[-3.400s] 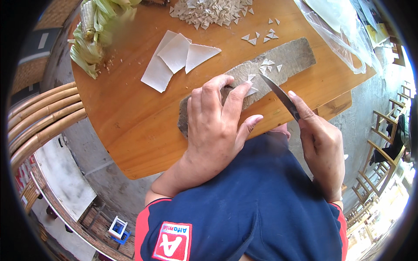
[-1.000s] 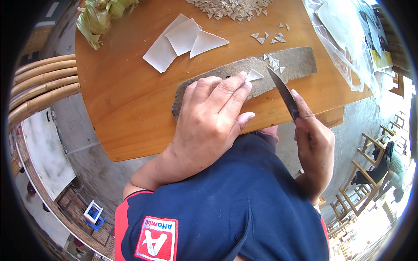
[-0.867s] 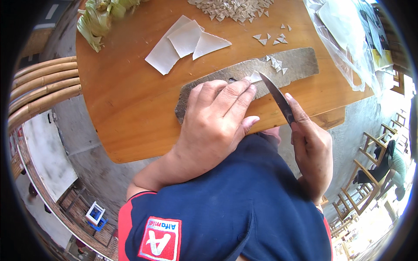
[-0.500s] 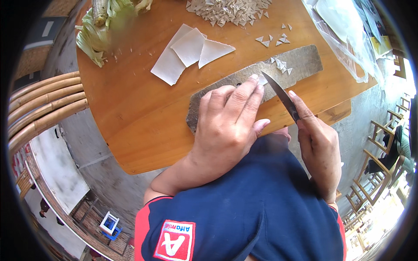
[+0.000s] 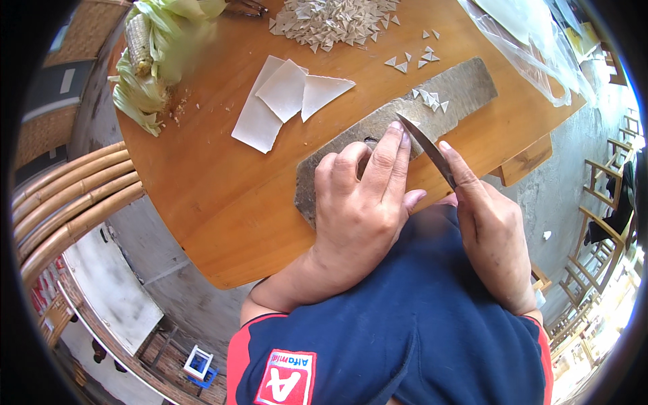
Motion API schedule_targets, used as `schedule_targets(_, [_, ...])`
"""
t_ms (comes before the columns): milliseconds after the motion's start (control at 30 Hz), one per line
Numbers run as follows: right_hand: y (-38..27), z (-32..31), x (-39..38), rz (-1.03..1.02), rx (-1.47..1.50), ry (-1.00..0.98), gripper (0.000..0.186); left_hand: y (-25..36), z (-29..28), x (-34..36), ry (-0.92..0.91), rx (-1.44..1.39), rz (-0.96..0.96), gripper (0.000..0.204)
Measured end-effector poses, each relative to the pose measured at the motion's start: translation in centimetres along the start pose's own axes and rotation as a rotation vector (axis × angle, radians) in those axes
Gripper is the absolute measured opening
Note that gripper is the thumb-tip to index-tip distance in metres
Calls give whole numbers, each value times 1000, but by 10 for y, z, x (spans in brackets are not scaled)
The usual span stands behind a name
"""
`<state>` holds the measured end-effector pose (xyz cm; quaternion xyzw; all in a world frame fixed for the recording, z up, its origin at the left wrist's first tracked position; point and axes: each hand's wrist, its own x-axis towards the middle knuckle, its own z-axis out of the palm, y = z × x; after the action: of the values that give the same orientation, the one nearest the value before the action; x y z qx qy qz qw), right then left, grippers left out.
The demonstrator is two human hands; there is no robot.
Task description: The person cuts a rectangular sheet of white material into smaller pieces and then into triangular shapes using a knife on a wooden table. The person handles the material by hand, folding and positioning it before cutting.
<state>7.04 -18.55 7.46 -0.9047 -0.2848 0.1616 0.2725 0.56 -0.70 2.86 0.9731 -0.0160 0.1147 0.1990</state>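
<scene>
Shifted slightly along the grey cutting board (image 5: 466,84), the left hand (image 5: 361,202) is pressed flat, open, on a sheet while the knife (image 5: 425,145), clamped in the right hand (image 5: 489,233), is set for slicing, judged mid-cutting; another triangle-making stroke is called for.

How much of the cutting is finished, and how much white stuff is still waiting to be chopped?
A big pile of small white triangles already sits at the table's far edge, with a few fresh triangles on the grey cutting board. Right now the left hand presses flat on the board while the right hand holds the knife beside its fingertips. Several uncut white sheets still lie on the wooden table.
</scene>
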Motion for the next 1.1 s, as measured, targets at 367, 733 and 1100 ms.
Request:
schedule_targets(367, [-9,18,-9,-31,-154,92,74,1,-1,2,-30,27,7,68])
schedule_targets(733, [-17,23,-12,4,-265,43,76,2,0,2,-36,33,16,67])
schedule_targets(1100, [-4,2,-20,42,-165,-44,75,1,-4,3,-40,7,7,64])
